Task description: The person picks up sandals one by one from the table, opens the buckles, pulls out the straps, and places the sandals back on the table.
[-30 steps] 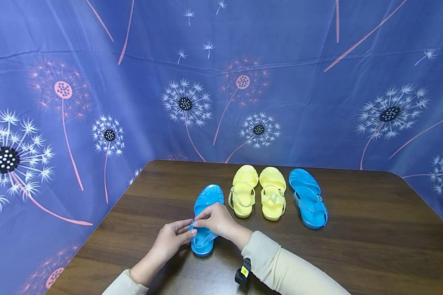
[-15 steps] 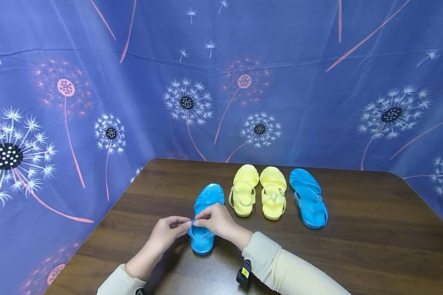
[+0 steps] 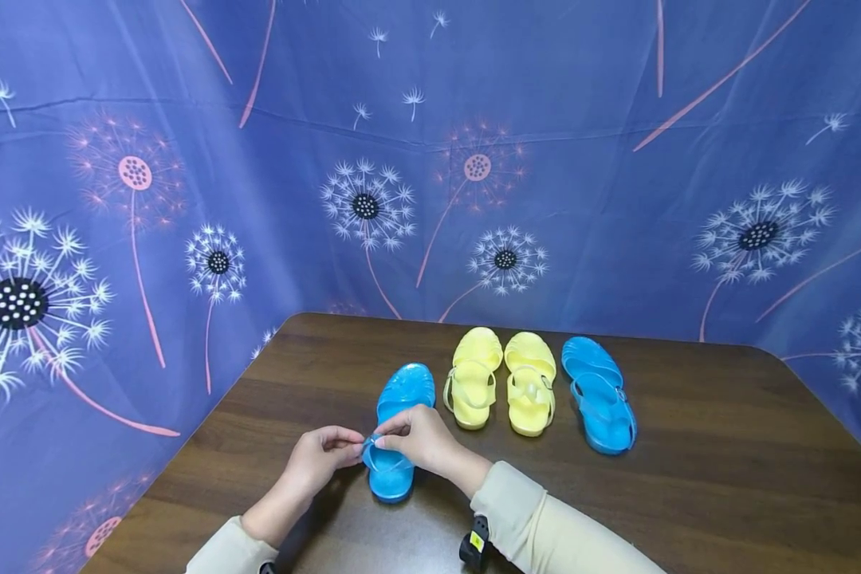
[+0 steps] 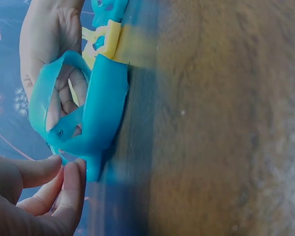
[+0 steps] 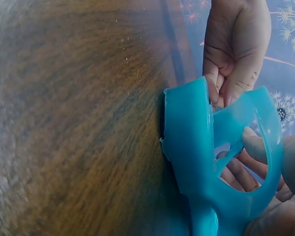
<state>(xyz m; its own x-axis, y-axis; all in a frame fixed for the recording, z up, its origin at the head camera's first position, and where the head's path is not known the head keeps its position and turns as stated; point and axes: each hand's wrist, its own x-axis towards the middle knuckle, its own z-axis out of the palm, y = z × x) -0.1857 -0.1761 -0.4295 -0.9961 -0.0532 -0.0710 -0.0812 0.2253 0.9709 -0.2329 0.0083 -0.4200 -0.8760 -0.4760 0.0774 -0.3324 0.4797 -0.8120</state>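
"What's nearest?"

"Pale sleeves [image 3: 567, 530] reach in from the bottom edge, a black band [image 3: 475, 544] at the right wrist. Under them the table [image 3: 696, 478] is dark brown with wood grain, and a soft pale shine lies on its near part."

"And the hands?"

"Both are pinching. The left hand [image 3: 315, 461] and right hand [image 3: 425, 438] grip the straps [image 4: 39, 104] of the nearer blue sandal [image 3: 391, 481] between thumb and fingers, at its left side. How the ends meet there is too small to tell."

"Where does that sandal sit?"

"Sole down on the table, left of centre, toe pointing away from the person."

"Beyond it?"

"Two yellow sandals [image 3: 471, 391] stand side by side, then a second blue sandal [image 3: 606, 418] to their right, set a little askew. All three point toward the far edge, which runs to rounded corners."

"And the room?"

"Blue cloth [image 3: 581, 175] hangs behind the table and down its left side, creased across, printed with white and pink dandelions [image 3: 365, 206]."
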